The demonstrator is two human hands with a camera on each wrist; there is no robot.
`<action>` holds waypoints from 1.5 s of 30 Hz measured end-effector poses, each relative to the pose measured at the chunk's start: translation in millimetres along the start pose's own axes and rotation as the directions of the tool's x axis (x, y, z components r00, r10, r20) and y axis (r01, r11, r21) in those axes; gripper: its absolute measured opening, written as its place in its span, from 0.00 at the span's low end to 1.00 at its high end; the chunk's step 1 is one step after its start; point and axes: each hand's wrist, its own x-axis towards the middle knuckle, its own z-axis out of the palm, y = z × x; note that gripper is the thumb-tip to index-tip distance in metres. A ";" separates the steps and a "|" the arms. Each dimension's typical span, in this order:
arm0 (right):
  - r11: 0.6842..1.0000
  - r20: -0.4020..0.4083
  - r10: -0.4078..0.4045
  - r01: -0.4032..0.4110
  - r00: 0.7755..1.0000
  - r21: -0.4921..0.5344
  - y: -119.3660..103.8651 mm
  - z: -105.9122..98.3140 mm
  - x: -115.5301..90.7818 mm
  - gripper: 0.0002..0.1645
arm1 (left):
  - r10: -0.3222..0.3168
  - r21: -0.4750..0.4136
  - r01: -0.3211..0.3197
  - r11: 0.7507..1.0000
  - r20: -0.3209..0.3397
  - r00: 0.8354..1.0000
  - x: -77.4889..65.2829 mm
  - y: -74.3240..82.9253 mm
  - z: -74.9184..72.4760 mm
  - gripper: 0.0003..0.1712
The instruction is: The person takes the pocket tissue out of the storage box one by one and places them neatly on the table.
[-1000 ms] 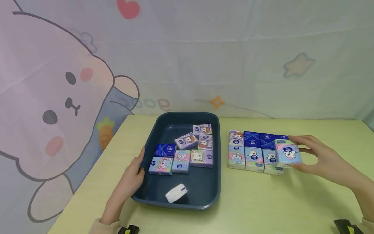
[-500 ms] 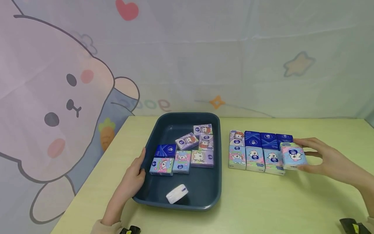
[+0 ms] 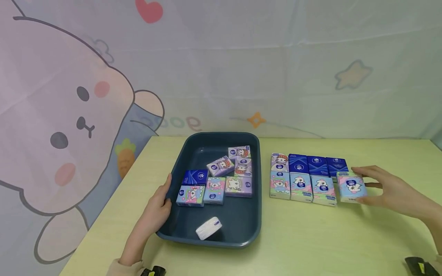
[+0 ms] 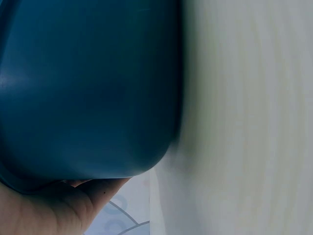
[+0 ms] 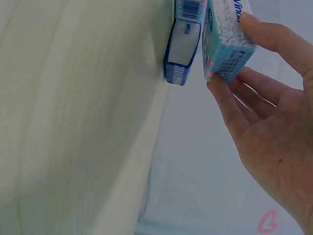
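Note:
My right hand (image 3: 386, 189) pinches a light blue and pink tissue pack (image 3: 352, 187) by its edges, thumb on the near side and fingers on the far side. In the right wrist view the held tissue pack (image 5: 227, 44) is raised off the table, beside the end of the laid-out packs. Those stand in two rows: blue packs (image 3: 317, 166) and one purple pack (image 3: 279, 163) behind, pastel packs (image 3: 301, 187) in front. My left hand (image 3: 157, 209) grips the left rim of a dark blue plastic tray (image 3: 238, 235); the left wrist view shows the tray's outer wall (image 4: 93, 93).
Inside the tray lie several tissue packs, among them a blue one (image 3: 195, 177), a purple one (image 3: 221, 166) and a white one on its side (image 3: 208, 228) near the front. The yellow-green table (image 3: 310, 237) meets a printed cloth backdrop (image 3: 241, 69) behind.
My right hand has carried the tissue pack to the right, off the row's end, uncovering the rightmost blue pack. The left hand and tray have stayed put.

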 end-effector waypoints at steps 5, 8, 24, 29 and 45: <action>1.000 0.025 -0.003 0.003 1.000 -0.010 3.2 4.3 1.9 0.51 | -0.007 0.002 0.007 1.000 0.001 1.000 0.3 -0.5 0.5 0.39; 1.000 0.046 0.008 -0.007 0.999 -0.012 3.4 6.4 3.1 0.52 | -0.010 -0.002 0.010 1.000 0.004 1.000 0.2 0.1 0.4 0.39; 0.999 0.078 0.028 -0.025 0.997 -0.040 -5.0 12.6 7.4 0.51 | -0.009 -0.006 0.009 1.000 0.007 1.000 -0.4 1.2 -0.2 0.38; 0.997 0.106 0.052 -0.046 0.993 -0.056 -8.2 15.2 9.4 0.52 | -0.004 -0.005 0.004 1.000 0.006 1.000 -0.2 0.9 -0.3 0.38; 0.991 0.128 0.081 -0.066 0.988 -0.119 -7.9 18.6 11.7 0.52 | -0.021 -0.013 0.021 1.000 0.018 1.000 -0.8 1.5 -0.8 0.39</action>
